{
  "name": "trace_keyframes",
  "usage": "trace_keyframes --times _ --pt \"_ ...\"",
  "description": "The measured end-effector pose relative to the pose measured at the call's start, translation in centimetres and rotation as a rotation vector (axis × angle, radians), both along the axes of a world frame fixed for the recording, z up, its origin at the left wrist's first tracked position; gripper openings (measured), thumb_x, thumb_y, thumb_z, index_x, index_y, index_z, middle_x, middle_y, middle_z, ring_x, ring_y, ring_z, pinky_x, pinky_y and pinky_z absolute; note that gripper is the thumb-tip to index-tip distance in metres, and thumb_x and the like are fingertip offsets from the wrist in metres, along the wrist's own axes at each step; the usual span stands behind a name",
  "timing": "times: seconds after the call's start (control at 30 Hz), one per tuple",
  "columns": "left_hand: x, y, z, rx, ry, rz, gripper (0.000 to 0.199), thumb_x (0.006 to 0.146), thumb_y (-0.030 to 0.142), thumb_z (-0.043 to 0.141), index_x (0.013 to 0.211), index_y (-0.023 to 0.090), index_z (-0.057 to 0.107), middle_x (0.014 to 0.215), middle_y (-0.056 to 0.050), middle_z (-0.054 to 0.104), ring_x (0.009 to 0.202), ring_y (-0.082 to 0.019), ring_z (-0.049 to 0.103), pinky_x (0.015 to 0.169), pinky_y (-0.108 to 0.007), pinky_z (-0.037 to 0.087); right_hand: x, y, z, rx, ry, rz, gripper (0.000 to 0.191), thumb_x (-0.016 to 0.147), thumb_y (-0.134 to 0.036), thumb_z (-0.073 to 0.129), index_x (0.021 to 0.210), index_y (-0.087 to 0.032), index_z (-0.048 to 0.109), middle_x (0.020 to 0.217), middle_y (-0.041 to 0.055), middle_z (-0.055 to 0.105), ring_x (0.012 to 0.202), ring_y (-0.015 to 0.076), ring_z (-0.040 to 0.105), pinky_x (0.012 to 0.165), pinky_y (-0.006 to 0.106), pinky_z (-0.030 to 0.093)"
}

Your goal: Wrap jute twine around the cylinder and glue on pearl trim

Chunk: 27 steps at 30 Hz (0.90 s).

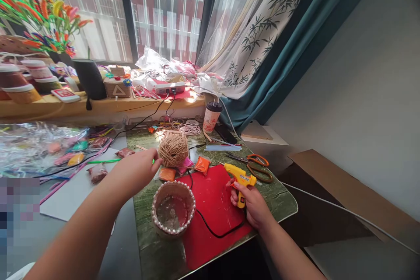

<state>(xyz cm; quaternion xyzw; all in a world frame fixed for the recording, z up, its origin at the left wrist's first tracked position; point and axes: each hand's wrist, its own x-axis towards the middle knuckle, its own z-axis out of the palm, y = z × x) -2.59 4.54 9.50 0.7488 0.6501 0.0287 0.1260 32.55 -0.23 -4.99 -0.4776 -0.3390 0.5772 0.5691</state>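
My right hand [251,201] is wrapped around the handle of a yellow hot glue gun [236,174], whose nozzle points up and left. My left hand [141,170] has its fingers curled against the left side of a ball of twine [173,149]; the fingertips are partly hidden. Nearest to me stands a round pot [154,223] with pearl-like beads along its rim and a see-through inside. It overlaps the left edge of a red sheet [210,201] under the glue gun. A black cord [219,235] curves over the sheet.
Scissors [259,167] with orange handles lie beyond the glue gun. Clear glue sticks [223,148], a phone [225,133] and a lidded paper cup [211,117] are farther back. Orange packets [202,165] sit by the twine. A power strip [169,88] rests on the cluttered sill.
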Motion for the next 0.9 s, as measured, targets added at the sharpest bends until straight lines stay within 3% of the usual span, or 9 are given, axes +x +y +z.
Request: trace_keyframes --times 0.2,0.37,0.53,0.7,0.83,0.9 --pt "-0.2 0.0 0.1 -0.049 -0.180 -0.026 0.022 0.088 0.019 0.043 0.090 0.023 0.064 0.093 -0.005 0.077 0.085 -0.024 0.070 0.070 -0.031 0.046 -0.1 -0.1 0.4 -0.021 -0.033 0.019 0.043 0.072 -0.050 0.096 0.089 -0.017 0.075 0.066 -0.0010 0.066 0.051 0.0106 0.052 0.047 0.023 0.048" --pt "-0.9 0.5 -1.0 -0.039 -0.189 -0.035 0.019 0.081 0.014 0.049 0.085 0.024 0.065 0.084 -0.004 0.076 0.076 -0.022 0.066 0.065 -0.030 0.042 -0.2 -0.1 0.1 -0.013 -0.049 -0.001 0.048 0.068 -0.052 0.097 0.094 -0.018 0.076 0.077 0.0014 0.072 0.050 0.0095 0.051 0.047 0.024 0.047" --pt "-0.7 0.7 -0.7 0.022 -0.194 -0.083 0.023 0.097 0.031 0.043 0.089 0.024 0.064 0.074 -0.003 0.073 0.062 -0.021 0.062 0.062 -0.033 0.040 -0.3 -0.2 0.3 -0.008 -0.071 0.011 0.046 0.071 -0.053 0.096 0.094 -0.017 0.076 0.068 0.0005 0.068 0.050 0.0116 0.051 0.047 0.025 0.047" --pt "-0.1 0.6 -0.3 0.153 -0.257 -0.188 0.036 0.105 0.045 0.036 0.093 0.025 0.063 0.093 -0.007 0.075 0.085 -0.027 0.067 0.074 -0.037 0.047 -1.4 -1.3 3.6 0.033 -0.174 0.039 0.048 0.071 -0.057 0.094 0.094 -0.018 0.078 0.070 0.0023 0.067 0.057 0.0151 0.055 0.048 0.025 0.049" --pt "0.0 0.6 -1.1 0.194 -0.302 -0.210 0.037 0.105 0.036 0.035 0.103 0.021 0.069 0.110 -0.012 0.076 0.103 -0.029 0.069 0.090 -0.042 0.052 -3.8 -3.0 7.9 0.003 -0.348 0.287 0.047 0.080 -0.060 0.087 0.101 -0.018 0.082 0.067 0.0023 0.065 0.060 0.0175 0.059 0.055 0.029 0.055" --pt "0.0 0.6 -1.5 0.169 -0.305 -0.210 0.037 0.103 0.030 0.036 0.110 0.020 0.071 0.119 -0.013 0.077 0.111 -0.029 0.070 0.095 -0.042 0.053 -5.5 -3.6 9.7 0.016 -0.433 0.342 0.044 0.080 -0.060 0.087 0.099 -0.020 0.084 0.067 0.0029 0.068 0.058 0.0187 0.060 0.054 0.031 0.056"
